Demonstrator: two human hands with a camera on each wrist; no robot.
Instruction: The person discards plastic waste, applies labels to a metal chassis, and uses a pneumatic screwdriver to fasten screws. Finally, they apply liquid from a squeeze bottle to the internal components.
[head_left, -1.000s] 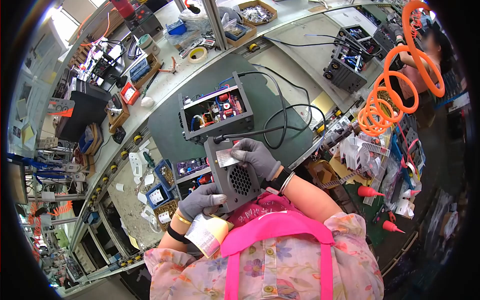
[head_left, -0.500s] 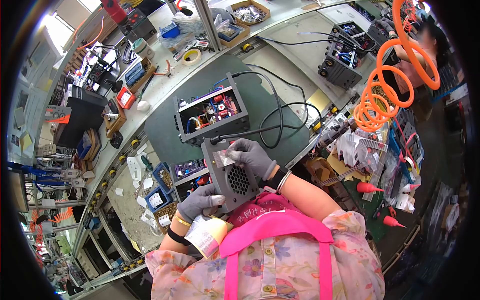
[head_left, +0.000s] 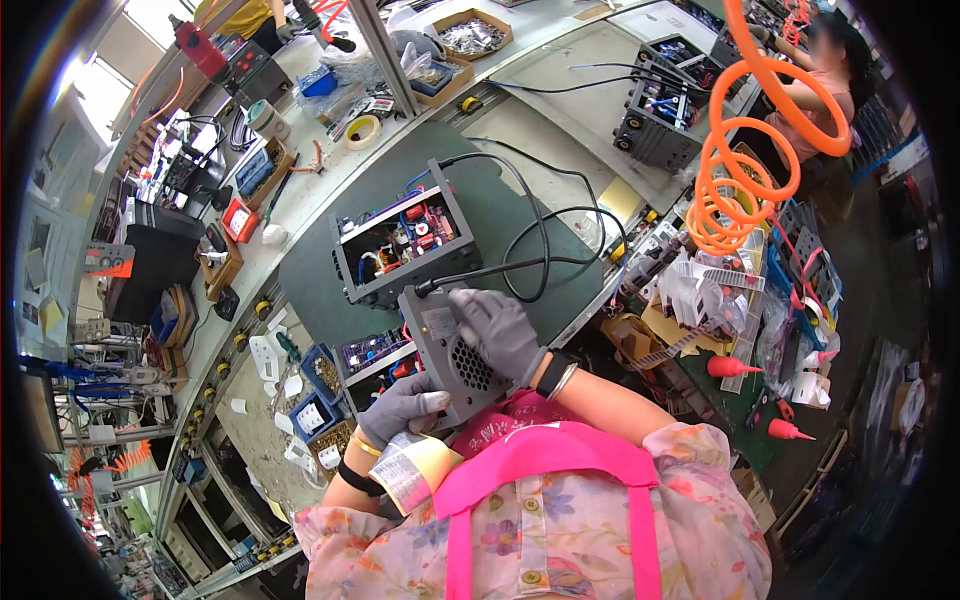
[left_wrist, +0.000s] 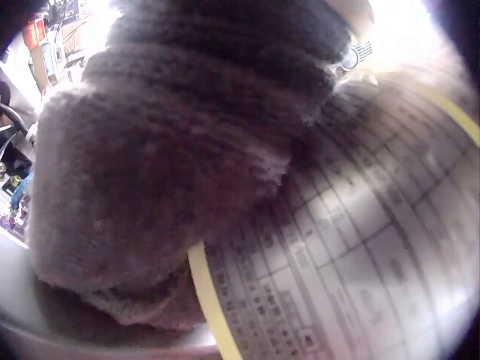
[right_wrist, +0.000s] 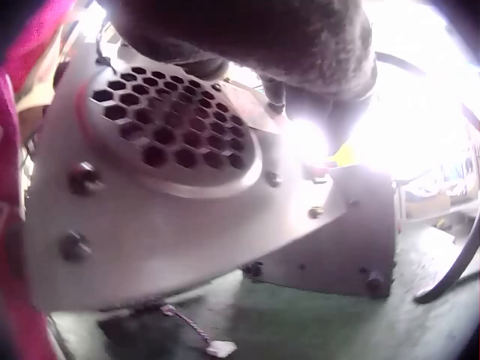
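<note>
A grey metal power-unit housing point(head_left: 432, 352) with a round honeycomb vent point(right_wrist: 169, 127) is tilted against my lap side of the bench, a black cable plugged into its far end. My left hand point(head_left: 403, 408), in a grey glove, grips its near left edge with the thumb over the panel. A printed label sheet point(head_left: 412, 472) with yellow edges hangs by that palm, large in the left wrist view. My gloved right hand point(head_left: 502, 338) lies across the panel beside the vent, fingers extended over a silvery label point(head_left: 440, 322) that it partly covers.
Behind stands a second open housing point(head_left: 408, 287) with circuit boards inside, on a green mat point(head_left: 310, 262). Blue parts bins point(head_left: 316, 416) are at left, a tape roll point(head_left: 362, 131) at the back. An orange coiled hose point(head_left: 722, 185) hangs at right, near another person point(head_left: 822, 95).
My right hand has gone from pinching the label at its edge to lying flatter over it on the panel. My left hand keeps its grip. The head view has shifted slightly.
</note>
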